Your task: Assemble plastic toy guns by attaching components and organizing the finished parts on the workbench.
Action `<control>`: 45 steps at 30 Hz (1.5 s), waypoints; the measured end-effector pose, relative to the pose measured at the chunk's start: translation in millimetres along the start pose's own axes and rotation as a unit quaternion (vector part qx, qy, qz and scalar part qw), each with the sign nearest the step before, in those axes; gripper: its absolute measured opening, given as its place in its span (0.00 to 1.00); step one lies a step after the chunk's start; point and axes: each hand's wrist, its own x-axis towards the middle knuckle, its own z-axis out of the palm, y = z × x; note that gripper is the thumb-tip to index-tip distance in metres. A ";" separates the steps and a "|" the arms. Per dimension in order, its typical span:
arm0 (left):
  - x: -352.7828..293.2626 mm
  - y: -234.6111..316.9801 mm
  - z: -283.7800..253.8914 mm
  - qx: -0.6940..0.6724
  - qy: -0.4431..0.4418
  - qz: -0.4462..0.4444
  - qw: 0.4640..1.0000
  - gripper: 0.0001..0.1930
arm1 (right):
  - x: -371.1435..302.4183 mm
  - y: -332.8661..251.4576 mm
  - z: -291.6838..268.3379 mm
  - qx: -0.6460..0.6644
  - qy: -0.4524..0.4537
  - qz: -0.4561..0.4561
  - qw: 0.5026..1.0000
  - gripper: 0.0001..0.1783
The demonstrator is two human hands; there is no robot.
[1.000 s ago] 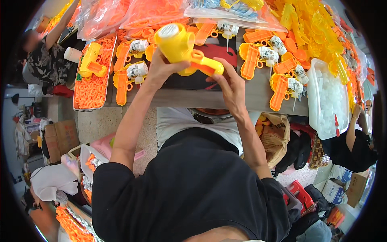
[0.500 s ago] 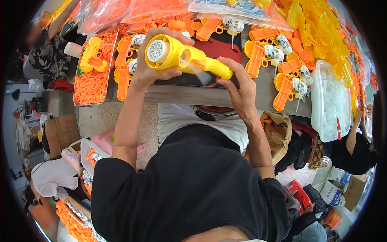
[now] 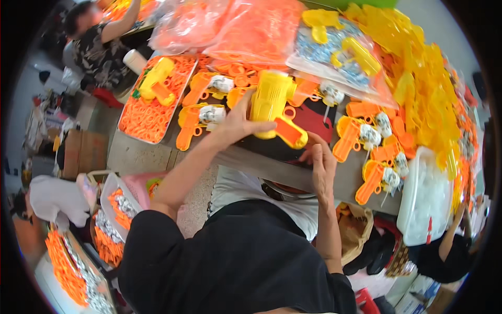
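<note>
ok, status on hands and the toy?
Left hand gripping yellow toy gun over table edge. Right hand open, beside its orange handle. Orange parts close around.

A single head-worn fisheye camera is looking steeply down and forward over the wearer's black-sleeved shoulders, filling the lower centre of the frame. It is sitting close above a grey worktable (image 3: 361, 180) crossing the middle, its straight edge bending toward the dark circular rim. No second view is sharing the scene.
</note>
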 end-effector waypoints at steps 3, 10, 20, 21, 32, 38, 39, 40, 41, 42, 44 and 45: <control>12.6 36.7 -41.9 0.113 0.046 0.097 0.988 0.50 | 12.5 24.1 -9.2 -0.092 0.062 0.008 0.994 0.16; -50.2 106.5 -192.6 0.180 0.412 0.254 0.856 0.40 | 16.4 28.7 -5.6 -0.102 0.057 -0.015 0.993 0.10; -41.3 66.7 -305.7 0.290 0.346 0.053 0.891 0.34 | 15.9 32.0 -6.0 -0.141 0.067 -0.005 0.988 0.11; -24.6 72.9 -281.3 0.316 0.334 0.072 0.885 0.31 | 17.5 33.0 -6.9 -0.148 0.067 -0.013 0.987 0.11; 48.8 24.4 -258.5 0.728 0.364 0.266 0.517 0.34 | 14.1 27.2 -5.1 -0.166 0.084 -0.022 0.982 0.10; 16.3 4.9 -96.4 0.631 0.107 0.287 0.713 0.33 | 17.9 26.9 -1.0 -0.169 0.088 -0.024 0.981 0.09; 19.4 -3.8 -82.2 0.647 0.066 0.279 0.706 0.39 | 17.8 26.0 0.8 -0.161 0.086 -0.031 0.983 0.09; 25.5 -7.6 -73.2 0.640 0.056 0.296 0.706 0.39 | 18.3 25.1 0.4 -0.154 0.083 -0.039 0.984 0.09; 30.2 -9.2 -66.6 0.666 0.020 0.270 0.695 0.42 | 17.2 24.8 -2.2 -0.165 0.081 -0.058 0.981 0.09; 33.8 -11.5 -63.8 0.691 -0.013 0.242 0.681 0.45 | 14.5 14.4 -4.5 -0.182 0.068 -0.074 0.978 0.09; 37.4 -14.3 -63.5 0.704 -0.041 0.229 0.671 0.47 | 5.3 -4.2 -18.1 -0.217 0.063 -0.118 0.967 0.10; 35.1 -13.7 -62.8 0.696 -0.058 0.220 0.681 0.47 | 7.6 -10.3 -27.7 -0.217 0.071 -0.121 0.966 0.10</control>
